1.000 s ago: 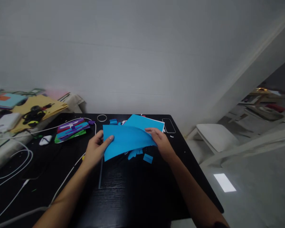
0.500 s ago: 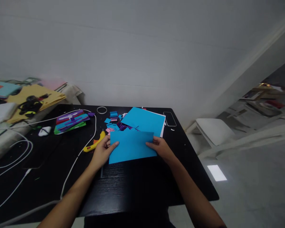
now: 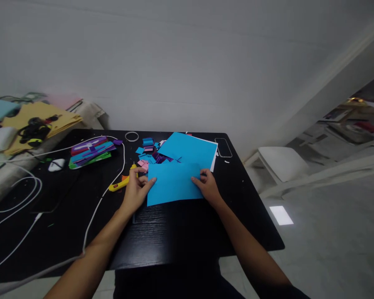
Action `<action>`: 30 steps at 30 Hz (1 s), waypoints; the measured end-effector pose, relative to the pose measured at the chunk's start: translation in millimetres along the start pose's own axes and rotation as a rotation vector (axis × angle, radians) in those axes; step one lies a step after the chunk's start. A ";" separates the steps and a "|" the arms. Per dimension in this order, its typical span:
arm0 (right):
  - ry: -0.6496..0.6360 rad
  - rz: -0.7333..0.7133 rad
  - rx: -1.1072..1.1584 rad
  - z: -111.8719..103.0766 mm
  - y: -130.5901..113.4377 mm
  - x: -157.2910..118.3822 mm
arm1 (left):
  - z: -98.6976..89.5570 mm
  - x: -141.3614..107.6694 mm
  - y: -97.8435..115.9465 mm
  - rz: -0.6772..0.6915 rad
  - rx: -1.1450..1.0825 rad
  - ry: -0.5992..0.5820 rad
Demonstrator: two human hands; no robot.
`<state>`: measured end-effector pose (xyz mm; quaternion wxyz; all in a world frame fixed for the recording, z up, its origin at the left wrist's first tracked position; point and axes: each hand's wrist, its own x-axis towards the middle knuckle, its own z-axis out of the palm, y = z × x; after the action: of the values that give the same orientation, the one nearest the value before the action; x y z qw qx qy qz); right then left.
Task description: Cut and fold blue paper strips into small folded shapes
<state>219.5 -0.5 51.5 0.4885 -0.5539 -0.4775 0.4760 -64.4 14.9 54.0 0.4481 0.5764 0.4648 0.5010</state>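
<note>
Blue sheet [image 3: 174,182] lies flat on the black table [image 3: 174,232], left hand [image 3: 137,189] and right hand [image 3: 207,187] pinching its side edges — I'd keep both corners pinned and square up the edges slowly, clear of the scraps [image 3: 148,155] behind.

I sit at a black wood-grain table [image 3: 180,232] pushed against a plain pale grey wall [image 3: 174,62]. Right of the table, a white cushioned chair [image 3: 282,164] stands on the grey glossy floor [image 3: 330,232], where a bright rectangular patch of light [image 3: 281,215] lies just beside the table's edge.
</note>
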 end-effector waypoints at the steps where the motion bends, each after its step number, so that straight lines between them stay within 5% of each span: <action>1: 0.026 -0.023 -0.018 0.5 1.9 0.1 | -0.3 0.0 -0.6 0.023 0.025 -0.018; 11: 0.056 -0.251 -0.214 -2.6 -1.3 -0.5 | -6.1 0.2 7.4 0.030 0.220 -0.171; 19: -0.030 -0.193 -0.212 -9.9 -4.7 0.0 | -6.8 0.9 16.5 0.011 0.228 -0.121; 30: 0.023 -0.139 -0.182 -10.9 -14.2 -4.8 | -5.3 0.6 19.6 0.018 0.204 -0.036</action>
<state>229.0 -5.3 66.7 0.4735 -0.5668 -0.5503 0.3894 -67.9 12.5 73.9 0.3908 0.6319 0.5003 0.4446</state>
